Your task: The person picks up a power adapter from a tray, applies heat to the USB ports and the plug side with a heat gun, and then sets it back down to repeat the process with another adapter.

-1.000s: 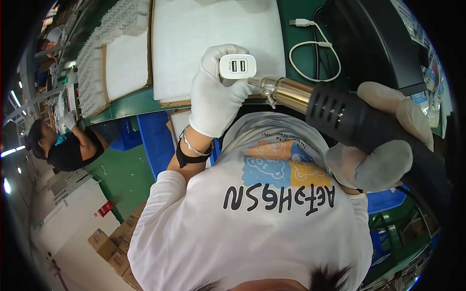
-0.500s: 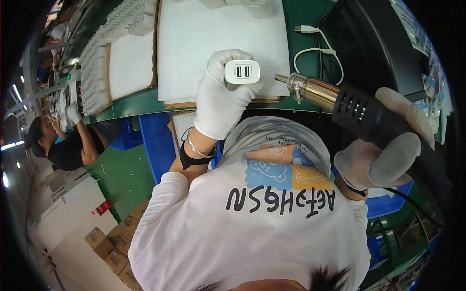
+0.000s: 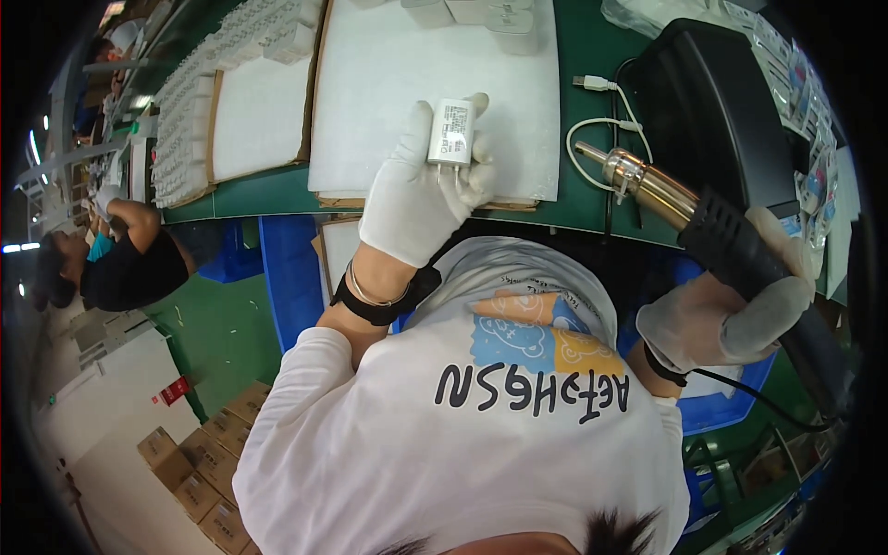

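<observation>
Left hand grips white charger block, right hand clasps heat gun, nozzle apart: heating apparently pending.

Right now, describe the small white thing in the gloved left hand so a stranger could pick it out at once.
Start at the big white foam sheet on the green bench. Above its near edge, the gloved left hand pinches a small white charger block. Unlike the similar white blocks lying on the trays, it is lifted, grey label side up.
</observation>
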A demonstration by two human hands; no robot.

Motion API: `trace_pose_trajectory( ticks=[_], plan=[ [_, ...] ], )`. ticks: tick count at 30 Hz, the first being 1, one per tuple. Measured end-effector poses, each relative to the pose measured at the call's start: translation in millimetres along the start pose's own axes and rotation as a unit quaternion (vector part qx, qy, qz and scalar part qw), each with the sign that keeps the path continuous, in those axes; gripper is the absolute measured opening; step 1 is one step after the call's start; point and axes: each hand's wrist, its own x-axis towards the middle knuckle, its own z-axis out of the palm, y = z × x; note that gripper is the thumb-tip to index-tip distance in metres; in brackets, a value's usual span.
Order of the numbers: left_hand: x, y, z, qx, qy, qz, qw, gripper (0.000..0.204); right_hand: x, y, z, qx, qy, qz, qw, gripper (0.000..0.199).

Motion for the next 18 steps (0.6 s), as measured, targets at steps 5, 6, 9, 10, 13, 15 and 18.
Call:
trace_pose_trajectory(
  ticks=[5, 6, 9, 10, 13, 15, 18],
  plan=[
    [-0.5, -7.2, 5.6, -0.103, -0.057, -0.070, 0.991, 0.058, -2.6, -3.2, -8.1, 0.292, 0.060, 0.170, 0.939, 0.034],
    [-0.4, -8.2, 6.6, -0.101, -0.057, -0.073, 0.991, 0.057, -1.7, -5.1, -8.9, 0.328, 0.048, 0.202, 0.921, 0.033],
    [0.9, -11.2, 4.8, -0.099, -0.068, -0.077, 0.990, 0.058, -3.4, -6.1, -5.8, 0.316, 0.108, 0.201, 0.921, 0.030],
    [1.7, -12.2, 3.6, -0.097, -0.079, -0.077, 0.989, 0.060, -4.1, -6.7, -4.0, 0.310, 0.139, 0.199, 0.919, 0.029],
    [-1.4, -9.2, 5.7, -0.053, -0.072, -0.060, 0.994, 0.059, -7.8, -2.1, 4.8, 0.164, 0.068, 0.073, 0.981, 0.032],
    [-5.9, -5.6, 10.2, 0.035, -0.038, -0.032, 0.998, 0.056, -7.9, -3.8, 10.3, 0.090, 0.030, 0.005, 0.995, 0.033],
    [-4.2, -9.9, 13.4, 0.369, 0.053, 0.149, 0.916, 0.051, -0.8, -12.9, 19.2, -0.018, 0.088, -0.016, 0.996, 0.042]
  ],
)
